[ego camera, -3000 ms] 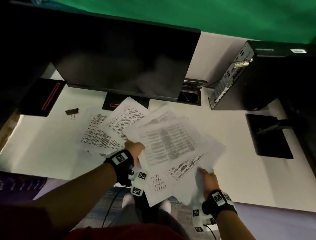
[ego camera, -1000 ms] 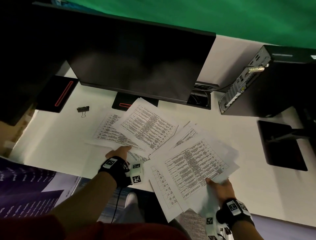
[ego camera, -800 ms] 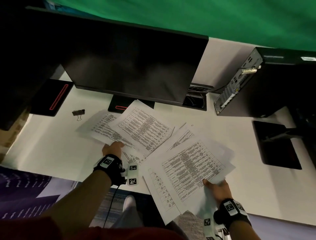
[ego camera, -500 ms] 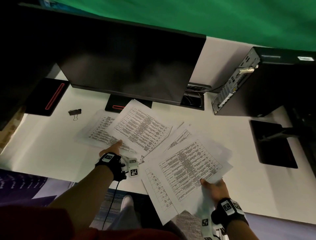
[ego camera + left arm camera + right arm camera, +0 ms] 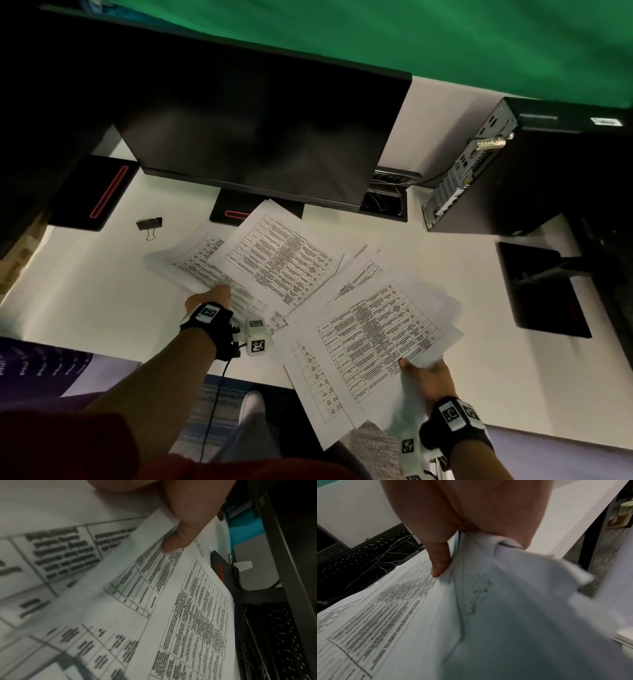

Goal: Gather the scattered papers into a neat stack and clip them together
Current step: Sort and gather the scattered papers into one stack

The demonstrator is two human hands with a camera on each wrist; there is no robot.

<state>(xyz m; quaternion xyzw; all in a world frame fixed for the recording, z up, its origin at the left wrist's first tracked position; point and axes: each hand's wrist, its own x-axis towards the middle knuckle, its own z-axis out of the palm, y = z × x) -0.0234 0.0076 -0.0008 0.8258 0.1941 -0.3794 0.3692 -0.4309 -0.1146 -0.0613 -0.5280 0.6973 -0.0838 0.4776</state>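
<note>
Left hand [image 5: 208, 297]: bare; black wrist strap w/ white square tag, black code mark on it.
Left wrist cam [image 5: 257, 337]: small white box, code marks on top & front; thin black cable runs down from strap.
Right hand [image 5: 428, 377]: bare; black strap w/ two white code tags.
Right wrist cam [image 5: 409, 448]: white block, black code mark.
Sleeves [image 5: 61, 445]: dark red, short; forearms bare.
Legs [image 5: 250, 435]: grey trousers, white shoe.

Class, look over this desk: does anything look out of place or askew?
Yes. The papers lie fanned at clashing angles, some overhanging the desk edge by the right hand. The binder clip sits apart, unused.
</note>
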